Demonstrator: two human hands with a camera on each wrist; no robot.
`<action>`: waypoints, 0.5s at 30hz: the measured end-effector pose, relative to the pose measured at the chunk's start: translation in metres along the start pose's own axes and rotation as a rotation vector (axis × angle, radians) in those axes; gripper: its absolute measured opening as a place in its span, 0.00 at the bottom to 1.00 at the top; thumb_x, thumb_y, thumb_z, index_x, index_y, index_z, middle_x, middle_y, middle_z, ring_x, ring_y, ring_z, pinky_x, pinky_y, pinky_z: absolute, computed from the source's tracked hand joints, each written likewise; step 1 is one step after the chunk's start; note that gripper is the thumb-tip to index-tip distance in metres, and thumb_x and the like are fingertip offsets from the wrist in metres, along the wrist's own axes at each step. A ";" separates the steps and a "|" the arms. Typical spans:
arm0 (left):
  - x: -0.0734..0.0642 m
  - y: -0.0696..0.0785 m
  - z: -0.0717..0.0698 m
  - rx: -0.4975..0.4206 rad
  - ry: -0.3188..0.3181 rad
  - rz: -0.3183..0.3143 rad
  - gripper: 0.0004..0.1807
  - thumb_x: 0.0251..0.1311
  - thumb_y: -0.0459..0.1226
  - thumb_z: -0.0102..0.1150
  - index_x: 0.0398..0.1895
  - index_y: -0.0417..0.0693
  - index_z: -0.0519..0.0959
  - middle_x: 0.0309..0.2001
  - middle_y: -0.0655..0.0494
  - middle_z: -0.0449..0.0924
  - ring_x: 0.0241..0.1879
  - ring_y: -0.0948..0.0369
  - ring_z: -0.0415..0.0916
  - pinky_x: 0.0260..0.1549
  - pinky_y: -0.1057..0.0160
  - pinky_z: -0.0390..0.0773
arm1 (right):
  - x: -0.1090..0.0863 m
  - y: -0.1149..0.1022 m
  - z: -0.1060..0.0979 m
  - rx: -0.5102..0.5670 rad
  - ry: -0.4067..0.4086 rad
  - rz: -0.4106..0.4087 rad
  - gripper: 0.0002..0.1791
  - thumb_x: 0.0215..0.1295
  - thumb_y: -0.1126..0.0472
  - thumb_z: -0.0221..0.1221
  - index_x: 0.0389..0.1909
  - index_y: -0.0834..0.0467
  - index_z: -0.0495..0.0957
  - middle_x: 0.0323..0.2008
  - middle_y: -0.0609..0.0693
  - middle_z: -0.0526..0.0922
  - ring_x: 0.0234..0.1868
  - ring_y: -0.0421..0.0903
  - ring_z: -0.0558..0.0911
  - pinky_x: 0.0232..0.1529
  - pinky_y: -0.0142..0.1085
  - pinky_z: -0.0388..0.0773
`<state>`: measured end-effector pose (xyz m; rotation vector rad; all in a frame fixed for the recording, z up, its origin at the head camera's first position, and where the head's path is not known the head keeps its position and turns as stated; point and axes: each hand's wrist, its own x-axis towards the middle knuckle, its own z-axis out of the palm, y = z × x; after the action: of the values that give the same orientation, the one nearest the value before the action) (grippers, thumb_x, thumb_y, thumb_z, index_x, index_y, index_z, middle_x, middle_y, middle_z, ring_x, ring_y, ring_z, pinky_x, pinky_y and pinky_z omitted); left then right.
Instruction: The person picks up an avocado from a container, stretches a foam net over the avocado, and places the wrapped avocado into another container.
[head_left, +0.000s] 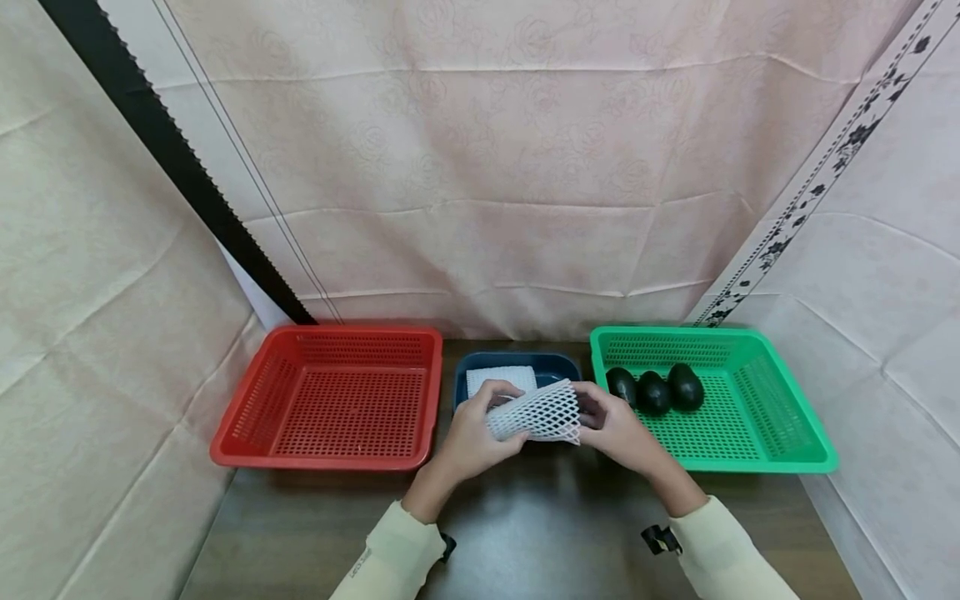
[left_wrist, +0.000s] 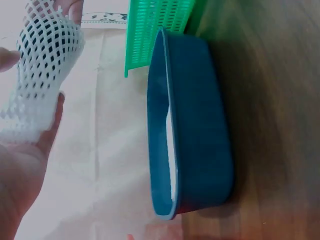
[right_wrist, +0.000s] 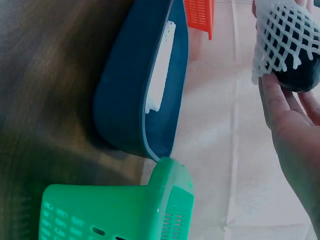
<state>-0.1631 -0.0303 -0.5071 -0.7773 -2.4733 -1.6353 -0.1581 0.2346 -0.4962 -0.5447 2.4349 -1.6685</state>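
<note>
Over the blue tub, my left hand (head_left: 480, 433) grips a white foam net sleeve (head_left: 540, 412) by its left end, fingers behind and thumb in front. At the sleeve's other end, my right hand (head_left: 618, 429) holds a glossy dark avocado (right_wrist: 300, 75), its fingers spread beneath the fruit. The net's mesh covers much of the avocado, and its dark rounded end sticks out in the right wrist view. Below the hands, the blue tub (left_wrist: 200, 125) holds another flat white foam net (head_left: 498, 377).
A red perforated basket (head_left: 352, 408) stands left of the tub. To the right is a green basket (head_left: 750, 400) with three dark avocados (head_left: 653, 394) towards its left side. Cloth hangs behind and at both sides of the wooden table (head_left: 517, 542).
</note>
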 end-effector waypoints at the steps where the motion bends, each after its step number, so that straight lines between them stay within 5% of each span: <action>1: -0.001 -0.002 0.000 -0.020 0.017 0.007 0.31 0.56 0.40 0.76 0.62 0.57 0.73 0.61 0.60 0.79 0.57 0.60 0.78 0.60 0.47 0.77 | 0.000 0.001 -0.001 0.025 -0.001 0.007 0.30 0.67 0.65 0.66 0.69 0.58 0.69 0.63 0.62 0.76 0.59 0.57 0.80 0.57 0.38 0.82; 7: -0.004 -0.010 0.003 -0.033 0.085 0.009 0.27 0.56 0.45 0.76 0.59 0.61 0.78 0.59 0.63 0.78 0.58 0.60 0.75 0.58 0.47 0.76 | 0.000 0.001 -0.002 0.059 0.011 0.021 0.31 0.67 0.67 0.66 0.69 0.58 0.69 0.64 0.63 0.75 0.59 0.59 0.78 0.59 0.35 0.81; 15: -0.006 -0.010 0.008 -0.086 0.037 -0.062 0.32 0.56 0.45 0.77 0.64 0.57 0.76 0.60 0.63 0.79 0.57 0.58 0.75 0.59 0.46 0.74 | -0.001 -0.004 0.002 0.056 0.029 0.009 0.30 0.66 0.66 0.67 0.67 0.61 0.70 0.63 0.64 0.76 0.58 0.59 0.80 0.56 0.37 0.83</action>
<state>-0.1610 -0.0288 -0.5208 -0.6792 -2.4397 -1.7699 -0.1562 0.2320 -0.4932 -0.5050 2.3984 -1.7476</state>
